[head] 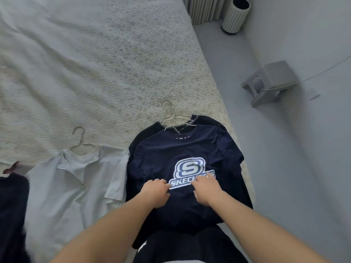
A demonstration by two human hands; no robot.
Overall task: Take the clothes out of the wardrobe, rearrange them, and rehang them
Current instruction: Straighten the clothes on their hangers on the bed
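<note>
A navy T-shirt [182, 147] with a white logo print lies flat on the bed [95, 63], on top of a black garment [209, 120] with white stitching at its collar. Their wire hangers [169, 114] stick out above the collars. My left hand [155, 192] sits on the navy T-shirt just left of the print, with curled fingers pinching the fabric. My right hand [206, 188] rests on the print itself, its fingers lying over the letters. A white shirt [76, 177] on its own hanger [80, 137] lies to the left.
Another dark garment [11, 205] lies at the bed's left front edge. Right of the bed, on the grey floor, are a ribbed bin [236, 15] at the back and a small grey stool [271, 82] with a thin cable running past it.
</note>
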